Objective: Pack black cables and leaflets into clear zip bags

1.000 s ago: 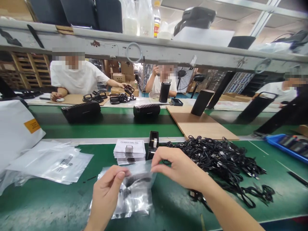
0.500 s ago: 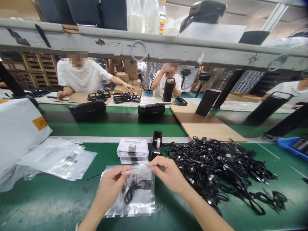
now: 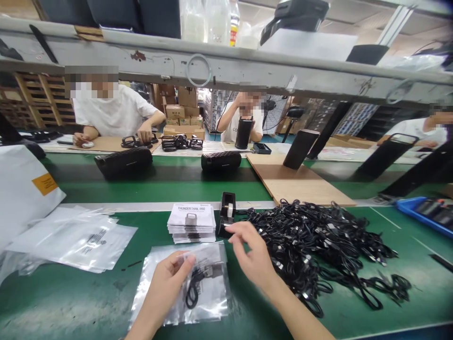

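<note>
A clear plastic bag (image 3: 215,302) lies on the green work surface, with a coiled black cable (image 3: 192,296) and printed paper showing through it. My left hand (image 3: 170,278) pinches its upper part between thumb and fingers. To the right, my right hand (image 3: 253,252) is raised with its fingers bent and apart, and I see nothing in it. Its fingertips are at the front end of a black tape dispenser (image 3: 226,205); whether they touch it I cannot tell. Beside the dispenser is a stack of printed booklets (image 3: 191,218).
A large heap of black cables (image 3: 318,236) spreads to the right. Flat plastic bags (image 3: 106,243) lie at left by a white sack (image 3: 24,189). Beyond are black speakers (image 3: 221,161), a wooden board (image 3: 300,184) and co-workers. A blue tray (image 3: 417,215) sits far right.
My right hand has let go of the bag's top edge and moved to the right, near the tape dispenser. My left hand still holds the bag. A co-worker's hand drew back to the left.
</note>
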The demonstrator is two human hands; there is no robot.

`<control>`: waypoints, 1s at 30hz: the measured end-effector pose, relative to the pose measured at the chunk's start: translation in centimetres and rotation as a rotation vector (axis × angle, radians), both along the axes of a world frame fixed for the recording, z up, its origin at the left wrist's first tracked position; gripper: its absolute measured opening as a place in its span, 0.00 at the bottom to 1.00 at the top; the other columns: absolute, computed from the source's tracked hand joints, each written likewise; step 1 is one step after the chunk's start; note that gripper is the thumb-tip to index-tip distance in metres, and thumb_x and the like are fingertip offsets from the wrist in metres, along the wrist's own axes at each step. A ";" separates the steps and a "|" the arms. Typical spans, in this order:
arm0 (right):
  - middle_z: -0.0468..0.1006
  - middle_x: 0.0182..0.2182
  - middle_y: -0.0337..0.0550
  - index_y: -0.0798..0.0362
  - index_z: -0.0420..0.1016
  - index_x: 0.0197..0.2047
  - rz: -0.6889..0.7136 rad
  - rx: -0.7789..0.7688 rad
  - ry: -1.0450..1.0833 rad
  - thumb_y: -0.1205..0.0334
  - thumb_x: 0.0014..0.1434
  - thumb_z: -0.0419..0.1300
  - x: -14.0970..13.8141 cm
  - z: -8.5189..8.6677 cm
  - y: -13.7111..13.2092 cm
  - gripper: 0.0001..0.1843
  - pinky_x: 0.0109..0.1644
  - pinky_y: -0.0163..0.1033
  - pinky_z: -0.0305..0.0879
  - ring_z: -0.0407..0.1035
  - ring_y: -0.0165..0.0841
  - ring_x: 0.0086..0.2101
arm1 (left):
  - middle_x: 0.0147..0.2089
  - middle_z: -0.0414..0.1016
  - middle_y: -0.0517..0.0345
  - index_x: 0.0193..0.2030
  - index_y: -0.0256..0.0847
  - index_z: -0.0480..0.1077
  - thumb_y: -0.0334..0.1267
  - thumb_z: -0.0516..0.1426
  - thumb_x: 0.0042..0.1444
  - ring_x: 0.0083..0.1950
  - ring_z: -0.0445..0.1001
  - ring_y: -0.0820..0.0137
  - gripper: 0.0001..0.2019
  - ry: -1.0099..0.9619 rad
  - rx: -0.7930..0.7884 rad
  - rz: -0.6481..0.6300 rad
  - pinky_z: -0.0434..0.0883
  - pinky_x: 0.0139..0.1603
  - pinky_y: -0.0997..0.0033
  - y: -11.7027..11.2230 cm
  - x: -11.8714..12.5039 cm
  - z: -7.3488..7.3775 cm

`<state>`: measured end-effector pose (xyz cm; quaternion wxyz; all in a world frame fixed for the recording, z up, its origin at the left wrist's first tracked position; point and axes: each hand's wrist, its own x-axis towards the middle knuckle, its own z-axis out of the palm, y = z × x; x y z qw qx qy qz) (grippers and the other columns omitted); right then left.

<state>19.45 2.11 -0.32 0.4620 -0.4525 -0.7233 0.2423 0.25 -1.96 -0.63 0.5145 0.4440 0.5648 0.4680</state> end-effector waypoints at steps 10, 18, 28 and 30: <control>0.75 0.33 0.46 0.56 0.72 0.35 -0.204 -0.532 0.199 0.50 0.57 0.50 -1.0 -0.8 4.1 0.18 0.28 0.34 0.67 0.72 0.30 0.24 | 0.22 0.67 0.64 0.27 0.40 0.68 0.49 0.57 0.48 0.31 0.69 0.68 0.13 0.056 0.088 0.028 0.64 0.31 0.75 -0.1 -0.4 -1.1; 0.65 0.44 0.50 0.54 0.72 0.21 -0.309 -0.374 0.159 0.56 0.50 0.58 -1.2 -2.5 0.8 0.12 0.48 0.44 0.59 0.64 0.39 0.43 | 0.24 0.72 0.62 0.34 0.39 0.70 0.47 0.57 0.49 0.29 0.70 0.69 0.13 0.043 0.103 0.088 0.65 0.31 0.74 -0.2 -0.6 -1.1; 0.67 0.17 0.35 0.55 0.65 0.23 0.113 -0.689 0.294 0.49 0.54 0.54 -4.8 -1.0 -3.6 0.18 0.20 0.30 0.52 0.57 0.24 0.15 | 0.19 0.65 0.65 0.25 0.40 0.68 0.46 0.56 0.49 0.21 0.63 0.74 0.12 0.190 0.168 0.143 0.61 0.22 0.79 -1.5 1.1 0.2; 0.68 0.15 0.35 0.54 0.65 0.20 0.067 -0.723 0.180 0.47 0.53 0.53 -5.3 -1.3 -3.3 0.20 0.18 0.31 0.51 0.56 0.24 0.13 | 0.19 0.65 0.65 0.26 0.40 0.68 0.47 0.56 0.49 0.21 0.63 0.74 0.12 0.185 0.144 0.145 0.60 0.21 0.78 -1.8 1.4 0.2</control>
